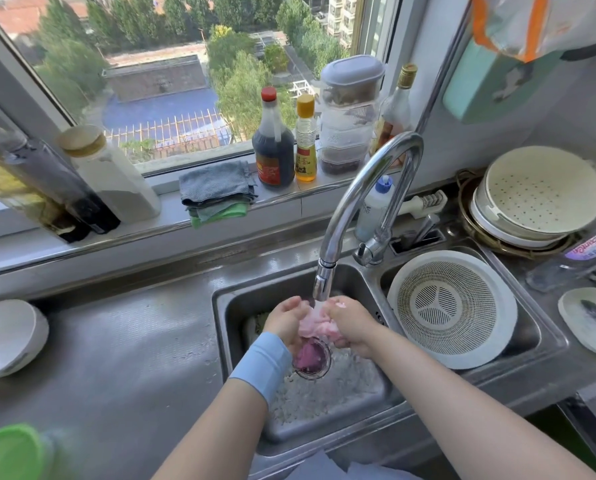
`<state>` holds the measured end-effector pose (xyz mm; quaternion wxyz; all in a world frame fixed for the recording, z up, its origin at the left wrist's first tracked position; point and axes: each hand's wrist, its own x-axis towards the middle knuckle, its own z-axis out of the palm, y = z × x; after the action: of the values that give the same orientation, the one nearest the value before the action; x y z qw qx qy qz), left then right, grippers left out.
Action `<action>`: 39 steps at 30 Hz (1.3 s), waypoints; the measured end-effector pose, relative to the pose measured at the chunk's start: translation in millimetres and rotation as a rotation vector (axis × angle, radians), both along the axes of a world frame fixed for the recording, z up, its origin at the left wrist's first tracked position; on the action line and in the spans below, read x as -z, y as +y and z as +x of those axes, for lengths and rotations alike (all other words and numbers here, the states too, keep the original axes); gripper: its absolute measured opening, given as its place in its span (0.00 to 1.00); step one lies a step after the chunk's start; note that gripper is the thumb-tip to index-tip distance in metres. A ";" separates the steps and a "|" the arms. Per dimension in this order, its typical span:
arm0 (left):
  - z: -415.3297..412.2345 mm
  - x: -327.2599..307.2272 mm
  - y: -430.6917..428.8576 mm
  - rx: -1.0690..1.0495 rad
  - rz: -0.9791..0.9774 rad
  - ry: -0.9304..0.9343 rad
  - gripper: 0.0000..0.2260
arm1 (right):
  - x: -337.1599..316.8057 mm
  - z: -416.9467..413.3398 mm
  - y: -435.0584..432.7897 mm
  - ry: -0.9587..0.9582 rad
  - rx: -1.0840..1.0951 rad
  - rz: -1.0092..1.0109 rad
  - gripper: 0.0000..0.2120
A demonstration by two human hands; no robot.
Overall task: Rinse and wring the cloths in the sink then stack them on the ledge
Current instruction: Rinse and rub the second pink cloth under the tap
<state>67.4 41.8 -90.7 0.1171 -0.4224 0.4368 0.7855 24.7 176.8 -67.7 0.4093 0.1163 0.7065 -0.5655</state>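
Head view: I see my left hand (pixel 287 320) and right hand (pixel 350 322) both clenched on the pink cloth (pixel 315 329) under the faucet (pixel 365 202) over the sink (pixel 241 299), folded cloths (pixel 216 188) stacked on the far ledge (pixel 282 204).

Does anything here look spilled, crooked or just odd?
Mostly ordinary. One oddity: the stack of cloths on the window ledge overhangs its front edge, the green bottom one poking out. Both hands hold a pink cloth under the tap.

Three folded cloths (pixel 216 192) on the ledge, one pink cloth (pixel 315 327) in hand, three sauce bottles (pixel 274 140), two colanders (pixel 452 308).
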 end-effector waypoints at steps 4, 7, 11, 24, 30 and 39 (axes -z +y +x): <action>9.8 -10.9 13.4 0.128 0.049 0.002 0.10 | -10.1 0.8 -23.2 -0.009 0.058 -0.124 0.07; 11.4 -21.4 16.1 0.138 0.079 0.037 0.12 | -9.3 3.7 -23.5 0.028 0.056 -0.087 0.06; 12.5 -15.4 3.6 0.216 -0.126 0.041 0.10 | -0.7 2.3 -12.0 0.061 -0.040 0.005 0.14; 15.0 -16.3 -31.4 0.628 -0.934 -0.037 0.04 | 9.0 -7.3 15.4 0.366 -0.076 0.151 0.04; 29.2 -14.2 -8.4 0.677 -0.775 0.224 0.22 | -1.3 5.2 -5.5 0.376 -0.039 0.031 0.10; 11.2 -22.9 -2.3 0.478 -0.765 -0.060 0.20 | -3.6 1.3 8.5 0.437 -0.015 0.065 0.10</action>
<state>78.5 39.5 -67.8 0.1433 -0.3454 0.7773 0.5059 26.0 185.3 -64.1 0.2468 -0.0010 0.7971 -0.5511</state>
